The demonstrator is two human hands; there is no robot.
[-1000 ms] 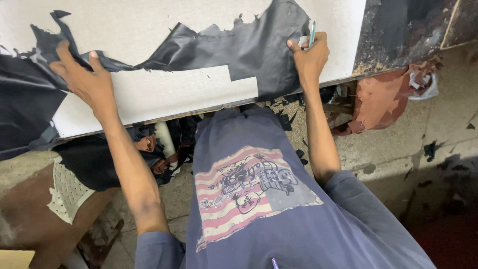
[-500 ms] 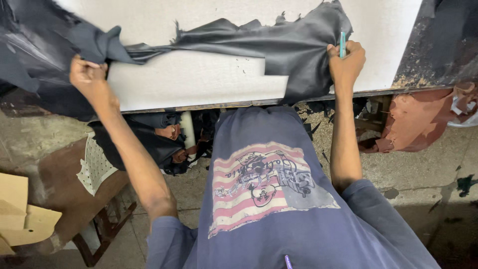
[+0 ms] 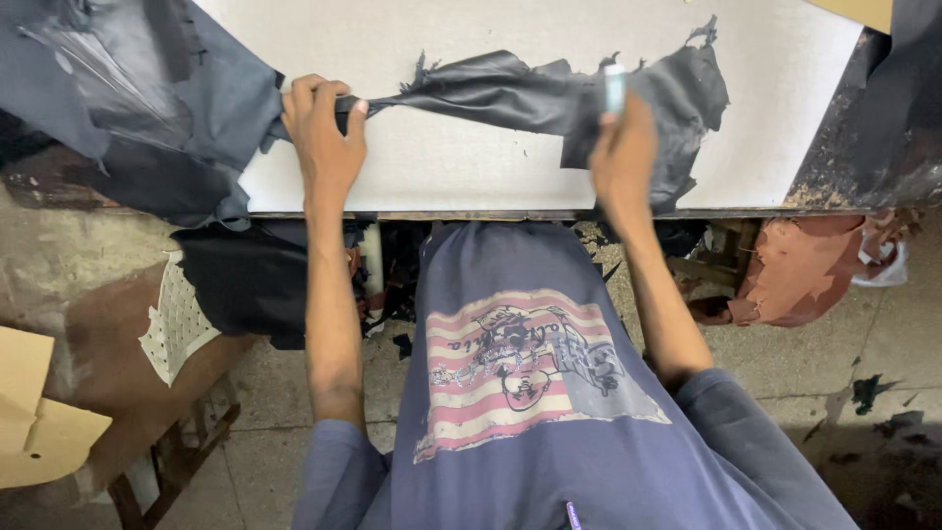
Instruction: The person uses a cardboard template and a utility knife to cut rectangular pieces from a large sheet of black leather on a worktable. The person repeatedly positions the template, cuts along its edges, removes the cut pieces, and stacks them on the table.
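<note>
A ragged piece of black leather point(image 3: 510, 93) lies across a white board point(image 3: 471, 167) on the table. My left hand point(image 3: 324, 123) is closed on the bunched left part of the leather. My right hand point(image 3: 620, 157) presses on the leather's right part and grips a small light-blue pen-like tool point(image 3: 614, 90) that sticks up past my fingers. A larger dark sheet point(image 3: 128, 98) hangs over the table's left corner beside my left hand.
More black scraps point(image 3: 245, 285) hang under the table edge. A reddish-brown leather piece point(image 3: 800, 275) lies at the right on the concrete floor. Cardboard point(image 3: 39, 422) sits at lower left. The table's right end point(image 3: 873, 137) is dark and worn.
My left hand has moved right along the leather, drawing it into a narrower bunched strip. My right hand has shifted left with the tool. The view has tilted toward the table.
</note>
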